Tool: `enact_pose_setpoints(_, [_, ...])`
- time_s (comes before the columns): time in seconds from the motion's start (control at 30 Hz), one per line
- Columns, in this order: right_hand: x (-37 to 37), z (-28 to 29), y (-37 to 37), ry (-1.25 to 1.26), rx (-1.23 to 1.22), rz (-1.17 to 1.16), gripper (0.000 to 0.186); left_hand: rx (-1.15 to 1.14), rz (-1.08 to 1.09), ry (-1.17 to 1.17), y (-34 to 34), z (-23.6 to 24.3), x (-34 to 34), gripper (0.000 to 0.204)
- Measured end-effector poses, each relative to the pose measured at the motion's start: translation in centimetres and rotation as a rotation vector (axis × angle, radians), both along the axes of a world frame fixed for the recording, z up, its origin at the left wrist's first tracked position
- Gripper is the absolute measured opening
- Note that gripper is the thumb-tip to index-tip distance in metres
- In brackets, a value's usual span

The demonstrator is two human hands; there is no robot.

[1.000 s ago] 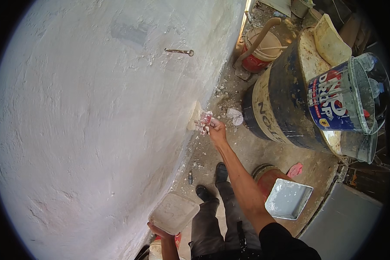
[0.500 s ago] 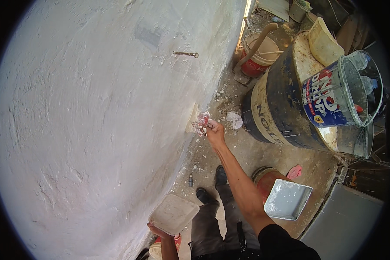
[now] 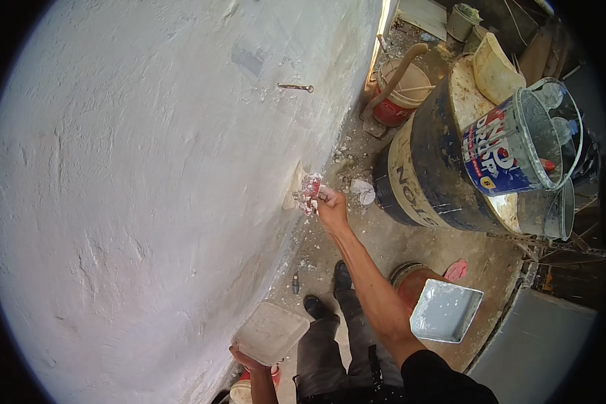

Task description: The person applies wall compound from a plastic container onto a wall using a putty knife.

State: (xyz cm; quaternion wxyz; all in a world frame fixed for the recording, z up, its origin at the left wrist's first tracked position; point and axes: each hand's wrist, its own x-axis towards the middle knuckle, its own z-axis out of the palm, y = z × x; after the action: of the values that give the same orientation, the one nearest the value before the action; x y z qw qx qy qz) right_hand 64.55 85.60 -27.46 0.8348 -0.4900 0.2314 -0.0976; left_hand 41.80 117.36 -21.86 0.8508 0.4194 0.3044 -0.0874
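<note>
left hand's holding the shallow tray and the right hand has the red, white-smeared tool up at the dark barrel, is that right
Not quite: the head view shows the red, white-smeared tool in the right hand up at the pale wall, not at the dark barrel. The left hand is indeed holding the shallow tray.

Soft, diffuse light washes the plastered wall (image 3: pixel 148 168) evenly, while a thin bright strip (image 3: pixel 382 27) glows at its upper right edge. The far right falls dim. Fisheye distortion bows straight edges (black swallows the corners entirely), and fine detail looks slightly soft.
</note>
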Motion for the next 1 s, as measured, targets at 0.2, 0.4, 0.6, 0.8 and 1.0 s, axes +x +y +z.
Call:
enact_pose_setpoints(0.2, [-0.1, 2.2, 0.7, -0.001, -0.001, 0.008, 0.023, 0.032, 0.01, -0.003, 1.2, -0.3, -0.7, 0.085])
enact_pose_setpoints(0.4, [-0.2, 4.4, 1.5, -0.071, -0.07, 0.011, 0.024, -0.128, 0.035, -0.036, 0.5, 1.0, -0.3, 0.069])
enact_pose_setpoints(0.6, [-1.3, 10.5, 2.8, -0.09, -0.151, 0.03, 0.015, -0.105, -0.048, -0.031, 0.0, 1.4, -0.1, 0.078])
enact_pose_setpoints(0.8, [-3.9, 19.9, 6.5, -0.039, -0.549, -0.009, 0.007, -0.086, -0.017, -0.013, 1.1, 0.3, -1.3, 0.078])
enact_pose_setpoints(1.0, [-7.6, 21.4, 7.1, -0.182, -0.544, -0.082, 0.01, -0.07, 0.002, -0.023, -0.5, 1.3, -1.2, 0.069])
